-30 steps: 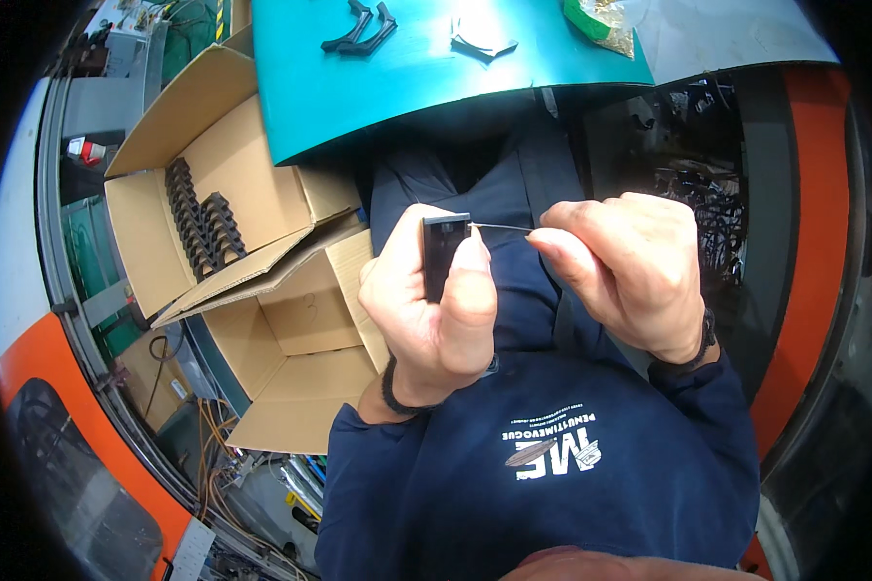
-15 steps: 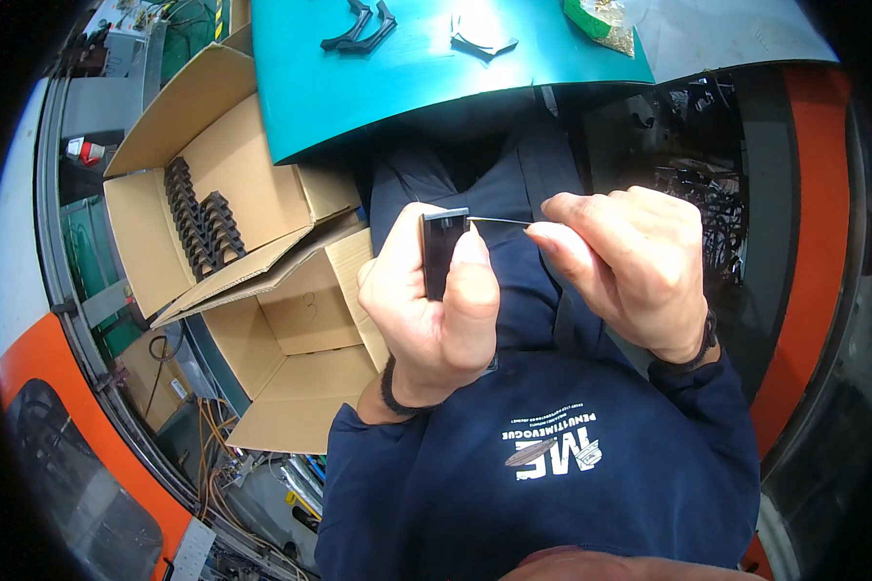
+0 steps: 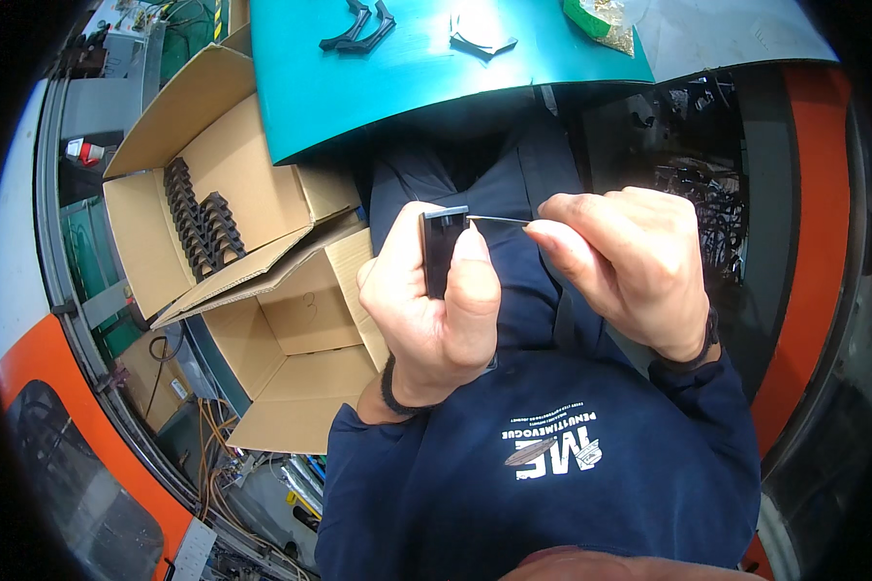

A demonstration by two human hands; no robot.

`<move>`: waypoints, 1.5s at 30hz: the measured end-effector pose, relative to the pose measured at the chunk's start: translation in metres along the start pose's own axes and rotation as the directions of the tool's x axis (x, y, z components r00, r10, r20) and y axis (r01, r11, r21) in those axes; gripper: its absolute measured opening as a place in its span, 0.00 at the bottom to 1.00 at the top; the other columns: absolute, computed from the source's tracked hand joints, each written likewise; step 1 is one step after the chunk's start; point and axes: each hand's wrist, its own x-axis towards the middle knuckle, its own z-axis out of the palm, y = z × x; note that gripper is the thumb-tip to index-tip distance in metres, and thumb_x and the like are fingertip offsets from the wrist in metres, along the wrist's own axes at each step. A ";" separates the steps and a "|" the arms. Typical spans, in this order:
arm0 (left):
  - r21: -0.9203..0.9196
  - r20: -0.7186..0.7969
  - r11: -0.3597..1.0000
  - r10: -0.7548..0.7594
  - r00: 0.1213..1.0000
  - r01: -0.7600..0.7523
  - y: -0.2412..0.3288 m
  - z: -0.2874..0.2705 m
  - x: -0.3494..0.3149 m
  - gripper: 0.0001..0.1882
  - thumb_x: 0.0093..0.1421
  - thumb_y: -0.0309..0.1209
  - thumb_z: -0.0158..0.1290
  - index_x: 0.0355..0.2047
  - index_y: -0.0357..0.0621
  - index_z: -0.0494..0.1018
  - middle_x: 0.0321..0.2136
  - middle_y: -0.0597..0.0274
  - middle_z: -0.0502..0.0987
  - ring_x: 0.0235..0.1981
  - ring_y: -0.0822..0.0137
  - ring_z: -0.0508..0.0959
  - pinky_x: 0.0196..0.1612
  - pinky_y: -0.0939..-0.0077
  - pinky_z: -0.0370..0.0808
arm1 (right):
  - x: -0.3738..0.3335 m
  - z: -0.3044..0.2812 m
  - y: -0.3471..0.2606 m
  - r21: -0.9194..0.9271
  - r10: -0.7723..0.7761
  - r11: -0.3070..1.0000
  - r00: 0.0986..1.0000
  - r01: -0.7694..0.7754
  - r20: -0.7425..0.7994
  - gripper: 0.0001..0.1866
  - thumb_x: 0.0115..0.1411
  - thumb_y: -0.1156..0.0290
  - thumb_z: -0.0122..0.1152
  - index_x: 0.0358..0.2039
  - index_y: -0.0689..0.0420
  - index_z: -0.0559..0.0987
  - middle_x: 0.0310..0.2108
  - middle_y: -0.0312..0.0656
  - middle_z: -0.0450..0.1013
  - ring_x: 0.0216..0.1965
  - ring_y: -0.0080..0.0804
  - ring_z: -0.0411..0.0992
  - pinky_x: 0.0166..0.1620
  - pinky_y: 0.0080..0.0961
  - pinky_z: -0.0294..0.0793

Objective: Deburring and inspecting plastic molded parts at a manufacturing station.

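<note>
A black plastic part [image 3: 442, 254] stands upright in my left hand [image 3: 434, 315], clasped between thumb and fingers above my lap. Its top edge looks pale grey, and its lower portion is hidden by the hand. To the right, my right hand [image 3: 635, 261] pinches a thin metal pin or wire [image 3: 499, 219] between thumb and forefinger. The pin's far end reaches the upper right side of the black part, close to my left thumb tip. Whether it has entered the part is too small to tell.
Ahead is a green-topped table [image 3: 358, 97] carrying black curved pieces [image 3: 370, 27], a white scrap [image 3: 482, 41] and a bag of small gold-coloured pieces [image 3: 606, 24]. On the left, an open cardboard box [image 3: 247, 145] contains black parts stacked in rows [image 3: 199, 218]; another open box [image 3: 300, 378] sits nearer.
Almost nothing differs. My right hand has shifted very slightly, with the pin still at the black part's side; my left hand stays in place.
</note>
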 end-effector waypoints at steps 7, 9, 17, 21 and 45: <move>0.004 -0.016 1.000 0.018 1.000 -0.018 -0.002 0.003 0.000 0.11 0.58 0.31 0.49 0.24 0.33 0.67 0.12 0.71 0.61 0.12 0.84 0.56 0.17 0.88 0.48 | -0.001 0.001 0.000 0.024 0.020 0.999 1.000 -0.021 0.014 0.08 0.50 0.72 0.67 0.27 0.62 0.78 0.19 0.41 0.74 0.16 0.33 0.70 0.21 0.25 0.66; 0.008 -0.005 1.000 0.013 1.000 -0.013 -0.002 0.002 0.000 0.10 0.57 0.29 0.49 0.24 0.34 0.67 0.13 0.71 0.62 0.14 0.84 0.58 0.18 0.87 0.52 | -0.001 0.001 0.001 0.026 0.027 0.999 0.999 -0.028 0.023 0.08 0.50 0.72 0.67 0.27 0.62 0.78 0.19 0.41 0.74 0.16 0.33 0.70 0.21 0.25 0.66; -0.002 -0.046 1.000 -0.021 0.999 0.021 0.003 0.004 0.001 0.10 0.55 0.27 0.55 0.21 0.36 0.67 0.13 0.72 0.66 0.16 0.83 0.64 0.19 0.85 0.61 | -0.002 0.001 0.000 0.036 0.028 0.999 0.999 -0.029 0.034 0.08 0.51 0.72 0.67 0.28 0.62 0.78 0.19 0.41 0.73 0.16 0.34 0.70 0.21 0.26 0.66; 0.147 -0.042 0.984 0.110 0.993 -0.103 0.004 0.006 0.005 0.13 0.53 0.28 0.60 0.20 0.37 0.68 0.12 0.72 0.68 0.16 0.84 0.66 0.19 0.86 0.63 | -0.002 0.002 0.000 0.028 0.006 1.000 1.000 -0.005 -0.015 0.09 0.51 0.69 0.67 0.25 0.60 0.77 0.16 0.39 0.70 0.15 0.33 0.69 0.20 0.26 0.65; -0.061 0.047 0.997 -0.035 0.998 0.038 -0.023 0.012 0.022 0.11 0.61 0.28 0.49 0.23 0.34 0.68 0.18 0.65 0.67 0.13 0.83 0.59 0.17 0.87 0.53 | -0.033 0.008 0.035 0.247 0.405 0.888 0.914 -0.387 -0.026 0.08 0.59 0.69 0.60 0.28 0.62 0.80 0.18 0.45 0.73 0.18 0.37 0.73 0.23 0.25 0.68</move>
